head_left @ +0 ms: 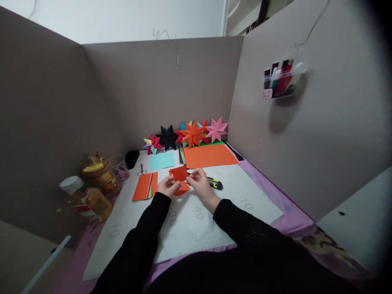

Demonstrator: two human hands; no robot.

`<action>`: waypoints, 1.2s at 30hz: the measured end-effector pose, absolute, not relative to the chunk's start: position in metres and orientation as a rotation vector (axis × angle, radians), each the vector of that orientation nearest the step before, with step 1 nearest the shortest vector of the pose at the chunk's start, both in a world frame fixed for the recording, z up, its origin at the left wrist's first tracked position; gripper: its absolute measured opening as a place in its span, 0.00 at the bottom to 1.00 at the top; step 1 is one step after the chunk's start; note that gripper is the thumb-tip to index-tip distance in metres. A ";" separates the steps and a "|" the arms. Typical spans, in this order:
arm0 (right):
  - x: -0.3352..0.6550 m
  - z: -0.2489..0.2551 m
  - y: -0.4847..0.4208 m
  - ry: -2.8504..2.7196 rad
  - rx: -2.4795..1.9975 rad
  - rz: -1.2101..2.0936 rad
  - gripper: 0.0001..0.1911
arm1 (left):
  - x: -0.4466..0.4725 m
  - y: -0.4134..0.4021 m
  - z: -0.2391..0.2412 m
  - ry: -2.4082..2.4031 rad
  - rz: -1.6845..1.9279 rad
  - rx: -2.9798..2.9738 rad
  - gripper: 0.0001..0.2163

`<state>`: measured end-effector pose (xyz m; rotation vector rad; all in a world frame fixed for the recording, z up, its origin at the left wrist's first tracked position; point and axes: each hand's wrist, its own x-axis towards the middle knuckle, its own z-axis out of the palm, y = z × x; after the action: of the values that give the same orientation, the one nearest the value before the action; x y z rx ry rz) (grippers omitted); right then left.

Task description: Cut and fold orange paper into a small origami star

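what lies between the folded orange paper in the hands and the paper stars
In the head view, a large flat orange sheet lies between the folded orange paper and the paper stars, with a light blue sheet beside it.

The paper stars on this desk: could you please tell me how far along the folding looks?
Done: a black star, an orange star and a pink star stand finished at the back. In hand: the left hand and right hand pinch a small folded orange piece over the white mat. Remaining: the large orange sheet, blue sheet and coloured stack lie flat, apparently unfolded.
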<state>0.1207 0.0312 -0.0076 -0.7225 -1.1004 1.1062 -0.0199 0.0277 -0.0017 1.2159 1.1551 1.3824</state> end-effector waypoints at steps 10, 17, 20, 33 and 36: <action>0.117 -0.012 0.029 -1.166 -0.712 1.295 0.20 | -0.018 0.030 -0.009 1.326 1.237 1.416 0.14; 0.118 -0.016 0.036 -1.113 -0.807 1.241 0.17 | -0.018 0.033 -0.017 1.392 1.140 1.505 0.16; 0.124 -0.014 0.040 -1.070 -0.834 1.214 0.18 | -0.024 0.033 -0.013 1.409 1.135 1.528 0.15; 0.148 -0.008 0.050 -0.980 -0.938 1.359 0.12 | -0.031 0.033 -0.013 1.752 0.805 2.175 0.23; 0.152 -0.007 0.050 -0.968 -0.954 1.515 0.11 | -0.037 0.041 -0.018 1.968 0.623 2.108 0.30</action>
<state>0.1519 0.0500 -0.0065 -0.9540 -0.9680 1.5151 -0.0365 0.0405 -0.0175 2.1084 1.9675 0.6232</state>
